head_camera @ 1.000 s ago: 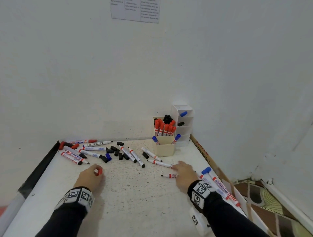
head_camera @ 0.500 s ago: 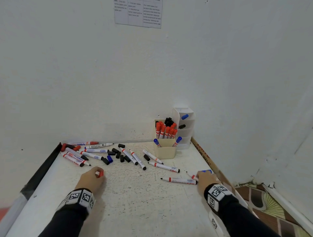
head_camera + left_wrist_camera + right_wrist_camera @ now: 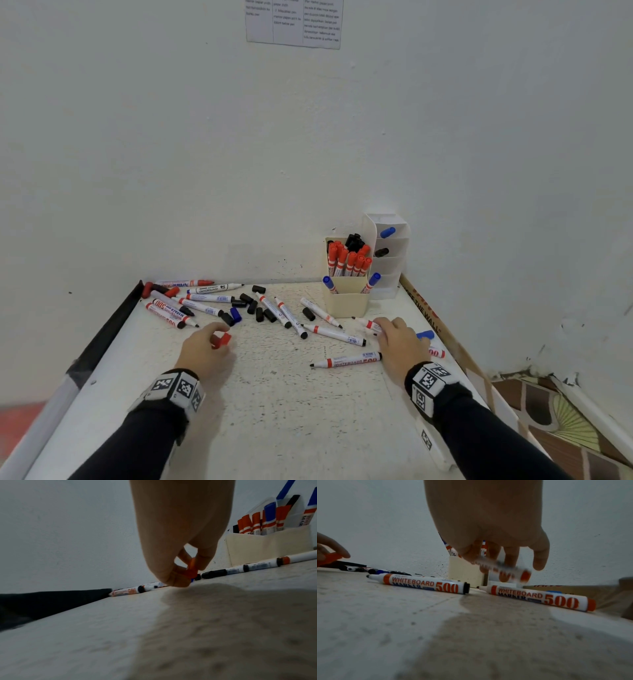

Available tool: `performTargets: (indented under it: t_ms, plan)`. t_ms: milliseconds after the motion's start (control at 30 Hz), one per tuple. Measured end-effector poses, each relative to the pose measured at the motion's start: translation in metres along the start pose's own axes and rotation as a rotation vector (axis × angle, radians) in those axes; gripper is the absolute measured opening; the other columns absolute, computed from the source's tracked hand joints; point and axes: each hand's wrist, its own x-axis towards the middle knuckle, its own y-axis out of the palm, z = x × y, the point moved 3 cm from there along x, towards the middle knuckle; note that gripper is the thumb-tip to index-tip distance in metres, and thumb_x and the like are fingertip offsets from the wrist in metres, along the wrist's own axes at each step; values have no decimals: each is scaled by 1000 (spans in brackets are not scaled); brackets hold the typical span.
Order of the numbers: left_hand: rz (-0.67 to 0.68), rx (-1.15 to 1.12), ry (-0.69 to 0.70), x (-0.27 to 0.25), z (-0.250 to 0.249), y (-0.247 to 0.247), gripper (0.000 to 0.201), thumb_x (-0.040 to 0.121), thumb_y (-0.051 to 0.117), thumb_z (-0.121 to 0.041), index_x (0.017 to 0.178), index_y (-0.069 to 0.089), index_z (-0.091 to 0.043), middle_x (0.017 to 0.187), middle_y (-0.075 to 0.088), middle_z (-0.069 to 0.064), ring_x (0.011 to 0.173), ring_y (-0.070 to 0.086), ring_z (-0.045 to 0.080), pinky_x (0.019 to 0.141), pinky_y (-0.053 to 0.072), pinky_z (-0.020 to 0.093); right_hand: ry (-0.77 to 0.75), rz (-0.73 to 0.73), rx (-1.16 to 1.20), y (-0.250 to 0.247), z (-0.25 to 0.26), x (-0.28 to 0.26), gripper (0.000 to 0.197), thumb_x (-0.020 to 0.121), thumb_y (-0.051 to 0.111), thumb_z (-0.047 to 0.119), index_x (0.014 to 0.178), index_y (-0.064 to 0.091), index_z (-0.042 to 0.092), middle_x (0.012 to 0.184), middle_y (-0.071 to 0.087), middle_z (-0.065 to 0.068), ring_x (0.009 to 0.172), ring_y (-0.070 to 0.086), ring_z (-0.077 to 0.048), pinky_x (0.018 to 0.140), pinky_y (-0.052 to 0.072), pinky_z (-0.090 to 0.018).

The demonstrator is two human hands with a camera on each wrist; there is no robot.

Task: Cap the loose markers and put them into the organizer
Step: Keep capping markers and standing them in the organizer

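Observation:
My left hand point(image 3: 212, 339) rests low on the white table and pinches a loose red cap point(image 3: 222, 340) between thumb and fingers; the left wrist view shows the red cap point(image 3: 191, 570) just above the surface. My right hand point(image 3: 385, 327) grips an uncapped red marker point(image 3: 367, 323), lifted off the table, which shows blurred point(image 3: 501, 568) in the right wrist view. The beige organizer cup point(image 3: 347, 301), holding several capped markers, stands just beyond it in the corner. Two uncapped markers lie near my right hand, a black one point(image 3: 346, 362) and a red one point(image 3: 539, 597).
Several loose markers and black caps point(image 3: 253, 305) lie scattered across the back left of the table. A white tiered holder point(image 3: 390, 274) stands behind the cup. A blue-capped marker point(image 3: 424, 334) lies by the cardboard strip point(image 3: 428, 315) along the right edge. Walls close the corner.
My right hand reached to the table's right edge, then came back left and farther out with a red marker lifted. My left hand stayed put, holding the red cap.

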Motion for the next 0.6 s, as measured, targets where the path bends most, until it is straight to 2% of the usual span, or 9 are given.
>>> performTargets:
  t_ms: [100, 133, 200, 267, 367, 500, 600]
  plan:
    - [8, -24, 115, -9, -19, 8, 28, 88, 58, -11, 115, 58, -18, 90, 61, 1, 83, 58, 14, 81, 48, 23, -55, 39, 78, 0, -6, -2, 38, 98, 27, 31, 135, 36, 26, 120, 50, 0, 92, 50, -13, 74, 42, -26]
    - [25, -33, 154, -14, -28, 13, 26, 88, 58, -11, 112, 58, -20, 89, 61, -1, 81, 58, 12, 79, 49, 21, -67, 61, 146, -3, -6, -4, 38, 98, 29, 33, 135, 37, 26, 117, 53, 0, 91, 51, -12, 71, 41, -24]
    - [78, -62, 229, -26, -49, 29, 21, 88, 59, -12, 105, 56, -25, 86, 59, -6, 78, 57, 4, 77, 50, 18, -120, 91, 266, -9, -4, -11, 36, 98, 34, 36, 133, 39, 28, 113, 58, 0, 92, 54, -12, 73, 44, -23]
    - [148, -103, 293, -40, -72, 48, 22, 86, 61, -12, 102, 55, -26, 85, 57, -13, 77, 55, -3, 74, 49, 13, -228, 139, 284, -16, 1, -20, 34, 97, 37, 37, 130, 41, 31, 113, 60, 1, 94, 55, -11, 78, 46, -23]
    - [219, -91, 379, -55, -100, 76, 26, 83, 66, -14, 104, 57, -27, 83, 54, -14, 73, 51, -3, 64, 45, 8, -348, 180, 236, -20, 10, -32, 32, 96, 41, 38, 128, 44, 35, 118, 58, 6, 102, 53, -10, 82, 43, -21]
    - [204, -82, 407, -63, -111, 93, 32, 81, 69, -13, 111, 61, -19, 81, 53, -11, 70, 49, -2, 64, 43, 4, -372, 179, 180, -23, 6, -39, 38, 95, 40, 41, 133, 43, 37, 124, 55, 9, 111, 51, -9, 87, 41, -20]
    - [137, -97, 378, -63, -107, 94, 32, 81, 69, -12, 111, 62, -16, 85, 57, -9, 73, 51, -1, 65, 43, 3, -404, 182, 125, -24, -2, -44, 36, 95, 40, 43, 130, 45, 41, 123, 56, 11, 110, 52, -8, 88, 44, -23]
